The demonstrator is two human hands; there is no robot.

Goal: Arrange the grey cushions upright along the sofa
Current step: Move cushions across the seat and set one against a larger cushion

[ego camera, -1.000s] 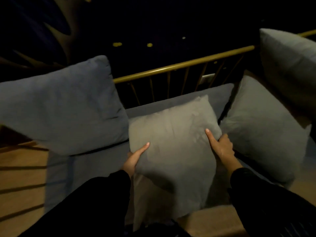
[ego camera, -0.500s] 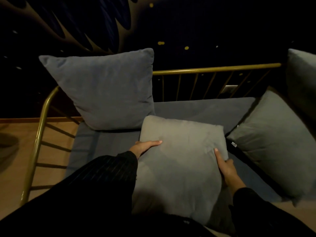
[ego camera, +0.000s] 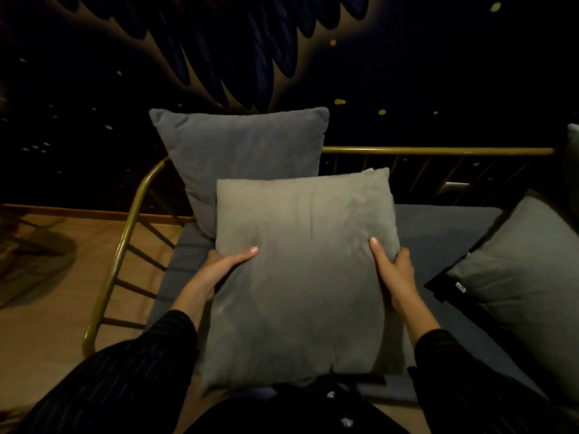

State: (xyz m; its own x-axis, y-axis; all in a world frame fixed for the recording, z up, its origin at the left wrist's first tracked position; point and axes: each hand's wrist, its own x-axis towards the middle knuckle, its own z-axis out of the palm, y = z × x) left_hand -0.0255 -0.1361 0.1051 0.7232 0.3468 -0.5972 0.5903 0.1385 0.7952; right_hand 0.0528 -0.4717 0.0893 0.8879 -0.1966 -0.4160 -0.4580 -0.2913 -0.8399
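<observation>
**Four cushions in view, one held in two hands**

Four grey cushions show. One stands upright at the left end of the sofa [ego camera: 445, 223], a blue-grey back cushion [ego camera: 241, 158] leaning against the gold rail [ego camera: 438, 151]. A second, the held cushion [ego camera: 300, 277], is paler and sits in front of it, overlapping its lower right part. A third, the right cushion [ego camera: 520, 270], lies tilted on the seat at the right, apart from the held one. Only a sliver of the edge cushion [ego camera: 573, 170] shows at the far right of the frame.

Two hands grip the held cushion by its sides. The left hand [ego camera: 225, 264] clasps the left edge, thumb laid across the front face, the other fingers hidden behind. The right hand [ego camera: 391, 264] clamps the right edge in the same way, thumb pointing up on the front. Both forearms reach forward in dark sleeves [ego camera: 150, 364], wrists bare. The cushion's face is turned toward the camera, its top edge near level, its bottom edge close to the person's body above the seat's front.
</observation>
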